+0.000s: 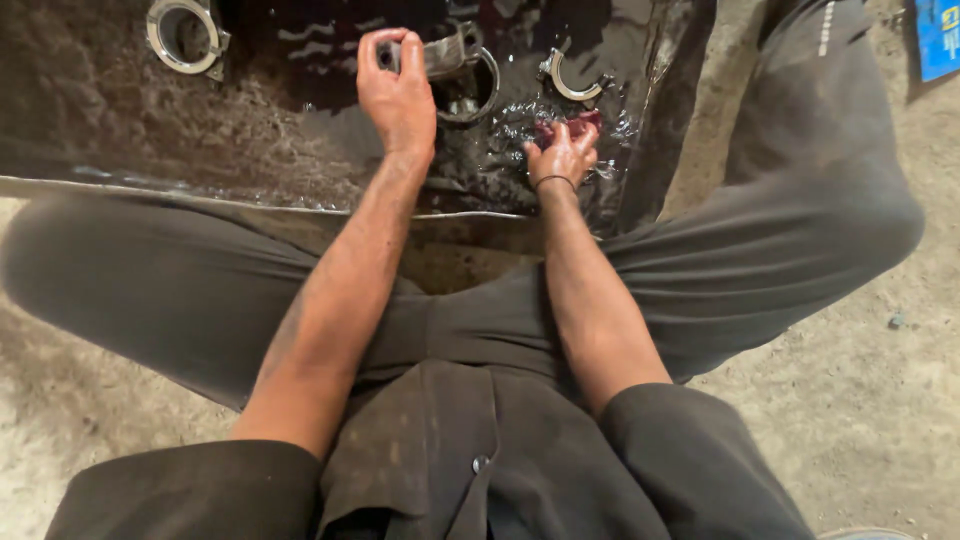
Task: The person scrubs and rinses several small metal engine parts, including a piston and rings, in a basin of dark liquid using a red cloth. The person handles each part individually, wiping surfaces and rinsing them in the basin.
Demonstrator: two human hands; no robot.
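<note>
Grey metal connecting rod (pixel 455 62) sat clamped in the left hand (pixel 398 95), fingers (pixel 385 45) curled tight around its shaft above a dark oily wash tray (pixel 120 130). The right hand (pixel 562 155) gripped a reddish rag (pixel 580 122) in the liquid, just below a curved metal bearing cap (pixel 575 85).

You are in a repair workshop, most likely for engines. You sit low over a wide metal tray (pixel 120 185) filled with dark, oily liquid, and metal engine parts lie in it: a ring clamp (pixel 183 35) and a half-round bearing cap (pixel 575 85). The floor (pixel 870 400) is rough, dusty concrete.
</note>
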